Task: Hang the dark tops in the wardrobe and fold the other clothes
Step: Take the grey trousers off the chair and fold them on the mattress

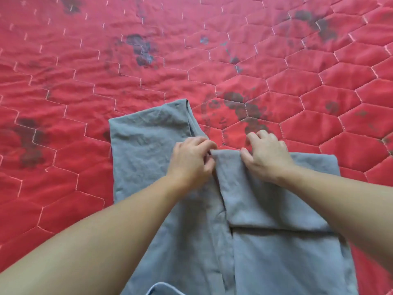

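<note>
On red quilt (pixel 85 103): grey garment (pixel 148 145), dark blotches (pixel 140 47) around.

both hands (pixel 192 159) (pixel 266 156) pinching grey garment (pixel 148 145) fold on red quilt (pixel 85 71)
</note>
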Action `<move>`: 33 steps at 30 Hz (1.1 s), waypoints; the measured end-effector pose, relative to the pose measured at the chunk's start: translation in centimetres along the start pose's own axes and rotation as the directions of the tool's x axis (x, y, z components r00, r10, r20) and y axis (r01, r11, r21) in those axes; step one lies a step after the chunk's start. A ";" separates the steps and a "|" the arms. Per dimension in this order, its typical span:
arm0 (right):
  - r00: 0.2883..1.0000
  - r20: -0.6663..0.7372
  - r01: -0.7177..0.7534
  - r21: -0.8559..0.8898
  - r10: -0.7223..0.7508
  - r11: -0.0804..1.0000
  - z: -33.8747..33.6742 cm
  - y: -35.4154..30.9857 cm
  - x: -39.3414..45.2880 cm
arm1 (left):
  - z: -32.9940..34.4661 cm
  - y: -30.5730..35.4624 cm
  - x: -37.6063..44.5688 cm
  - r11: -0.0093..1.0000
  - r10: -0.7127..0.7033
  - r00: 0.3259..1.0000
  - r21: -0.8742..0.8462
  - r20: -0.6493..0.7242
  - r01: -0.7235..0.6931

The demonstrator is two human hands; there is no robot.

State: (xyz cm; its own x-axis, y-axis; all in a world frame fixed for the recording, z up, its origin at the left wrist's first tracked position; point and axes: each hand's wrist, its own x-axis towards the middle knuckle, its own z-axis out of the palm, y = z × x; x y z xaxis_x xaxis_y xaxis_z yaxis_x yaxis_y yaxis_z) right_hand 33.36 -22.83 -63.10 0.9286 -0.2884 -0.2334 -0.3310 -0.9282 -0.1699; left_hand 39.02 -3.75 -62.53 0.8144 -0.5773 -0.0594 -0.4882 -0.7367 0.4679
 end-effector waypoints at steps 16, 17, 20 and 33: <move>0.975 0.221 -0.094 0.545 -0.034 0.833 -2.2 -14.6 17.4 | -10.0 -18.2 6.8 0.869 -0.444 0.888 0.297 0.119 0.395; 0.975 0.210 -0.048 0.501 -0.068 0.864 -2.7 -14.6 17.5 | -10.2 -18.1 6.7 0.870 -0.430 0.897 0.313 0.103 0.381; 0.959 0.127 0.202 0.327 -0.254 0.923 -4.4 -14.7 17.0 | -10.4 -17.0 5.6 0.868 -0.362 0.932 0.375 0.030 0.326; 0.548 0.182 0.835 -0.174 -0.816 0.522 -6.3 -9.2 -2.6 | -10.6 -9.0 -11.2 0.940 0.060 0.993 0.329 0.098 -0.089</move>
State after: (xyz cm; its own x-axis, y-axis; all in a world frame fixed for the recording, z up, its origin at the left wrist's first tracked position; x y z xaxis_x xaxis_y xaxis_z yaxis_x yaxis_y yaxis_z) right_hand 35.04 -15.03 -54.91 0.7490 0.6422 -0.1631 0.6316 -0.7664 -0.1171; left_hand 37.66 13.06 -56.73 0.7490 -0.6521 -0.1174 -0.6348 -0.7570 0.1550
